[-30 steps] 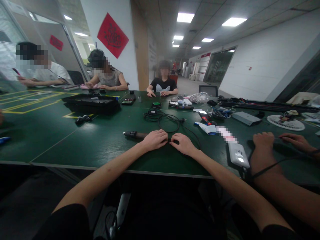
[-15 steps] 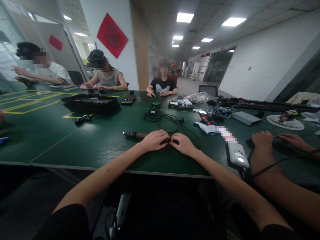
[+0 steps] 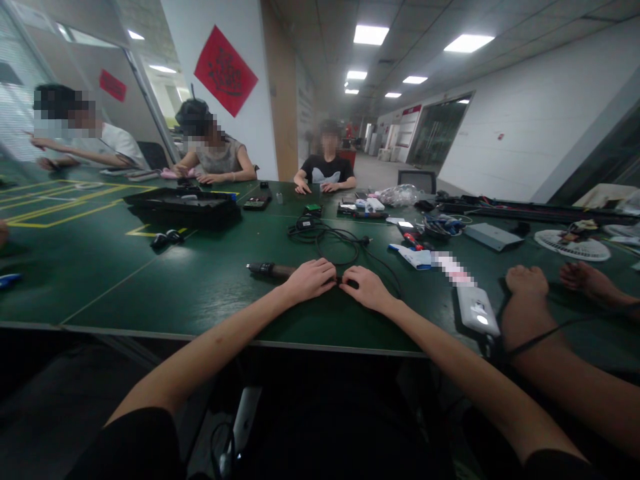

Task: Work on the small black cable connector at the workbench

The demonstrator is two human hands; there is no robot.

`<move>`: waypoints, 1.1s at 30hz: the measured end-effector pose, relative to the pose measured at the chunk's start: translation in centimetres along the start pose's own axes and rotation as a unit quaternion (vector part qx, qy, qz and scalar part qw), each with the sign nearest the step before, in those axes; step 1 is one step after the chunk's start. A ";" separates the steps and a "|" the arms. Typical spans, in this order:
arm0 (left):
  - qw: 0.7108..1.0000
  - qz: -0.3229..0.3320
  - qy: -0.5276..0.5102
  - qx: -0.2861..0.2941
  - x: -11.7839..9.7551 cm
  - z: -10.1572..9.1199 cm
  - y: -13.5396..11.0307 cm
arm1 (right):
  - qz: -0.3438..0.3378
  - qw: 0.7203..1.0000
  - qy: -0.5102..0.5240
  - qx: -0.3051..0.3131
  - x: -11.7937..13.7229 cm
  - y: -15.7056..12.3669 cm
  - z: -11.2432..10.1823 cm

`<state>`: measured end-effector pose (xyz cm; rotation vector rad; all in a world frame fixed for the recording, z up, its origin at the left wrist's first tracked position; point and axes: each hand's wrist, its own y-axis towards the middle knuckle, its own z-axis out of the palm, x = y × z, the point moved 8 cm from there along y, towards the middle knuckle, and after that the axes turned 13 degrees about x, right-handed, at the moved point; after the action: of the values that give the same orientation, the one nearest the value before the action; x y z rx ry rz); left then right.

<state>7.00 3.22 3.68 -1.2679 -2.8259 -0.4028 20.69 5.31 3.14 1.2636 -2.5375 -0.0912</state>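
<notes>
A slim electric screwdriver point(image 3: 273, 270) lies sideways on the green table, its dark nose and metal tip pointing left. My left hand point(image 3: 311, 279) is wrapped over the rear of its brown body and hides that part. At the tail end, my right hand point(image 3: 369, 288) pinches a small black piece point(image 3: 353, 284), which looks like a cord plug. Both sets of fingertips almost meet; whether the plug sits in the tool cannot be made out. Just beyond my hands lies a loosely coiled black cable point(image 3: 345, 248) with a plug at one end.
A white power bank-like device point(image 3: 477, 311) lies right, near a co-worker's hands point(image 3: 527, 280). Beyond it are a blue-and-white packet point(image 3: 414, 256), a grey box point(image 3: 493, 236) and a round white part point(image 3: 570, 244). A black tray point(image 3: 183, 205) stands at the left; several people sit opposite.
My hands stay at the screwdriver's tail, with only a slight shift of the fingers. The co-worker's hands at the right have moved a little, and a person at the far left has moved an arm.
</notes>
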 end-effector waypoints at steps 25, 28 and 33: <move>1.000 0.016 0.005 0.013 -0.3 -0.2 0.1 | -0.006 1.000 0.004 -0.002 -0.1 0.0 0.0; 1.000 0.021 0.007 0.014 -0.4 -0.2 0.1 | -0.008 1.000 0.004 -0.003 -0.1 0.0 0.0; 1.000 -0.007 0.007 0.008 0.0 -0.2 0.2 | -0.005 1.000 0.005 -0.004 0.0 -0.1 -0.1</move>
<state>7.09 3.31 3.87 -1.2396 -2.8216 -0.3886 20.79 5.27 3.21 1.2717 -2.5191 -0.0970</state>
